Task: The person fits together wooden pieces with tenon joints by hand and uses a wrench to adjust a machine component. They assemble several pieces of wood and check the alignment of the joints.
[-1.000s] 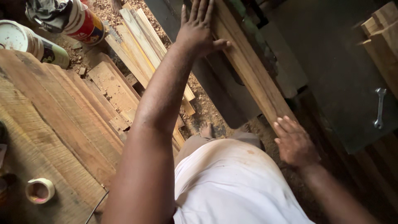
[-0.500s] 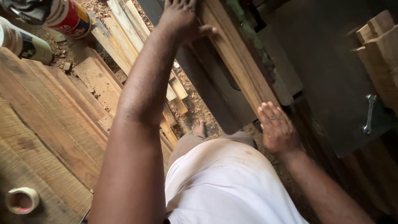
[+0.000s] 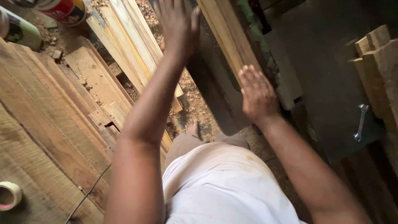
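Observation:
A long pale wooden plank (image 3: 226, 35) lies slanted on the dark bed of a woodworking machine (image 3: 327, 79). My left hand (image 3: 177, 25) is stretched far forward, fingers spread, flat beside the plank's left edge on the dark machine surface. My right hand (image 3: 257, 93) rests palm down on the near end of the plank, fingers apart. Neither hand grips anything. My white shirt fills the lower middle.
Stacked boards (image 3: 49, 108) lie at the left, thin strips (image 3: 128, 45) beyond them on sawdust. Cans (image 3: 62, 10) stand top left, a tape roll (image 3: 9, 195) bottom left. A wrench (image 3: 361, 122) lies on the machine; wood blocks (image 3: 379, 62) at right.
My right hand rose from beside my hip onto the plank's near end. My left hand stayed forward near the plank, and the view shifted closer to the machine.

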